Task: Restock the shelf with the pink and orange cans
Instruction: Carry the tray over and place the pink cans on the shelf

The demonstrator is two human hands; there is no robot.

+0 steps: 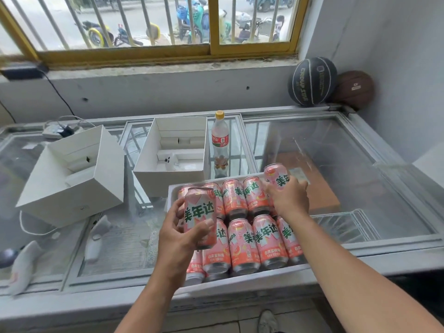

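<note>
The left hand (179,233) and right hand (289,200) each clamp fingers around one pink can (199,218) (277,177) above the white tray (240,282) at the freezer top's front edge; most cans remain, no shelf visible.

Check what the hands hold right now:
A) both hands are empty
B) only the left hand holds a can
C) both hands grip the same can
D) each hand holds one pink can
D: the left hand is wrapped around one pink can raised above the tray, and the right hand grips a second can at the tray's far right corner.
</note>
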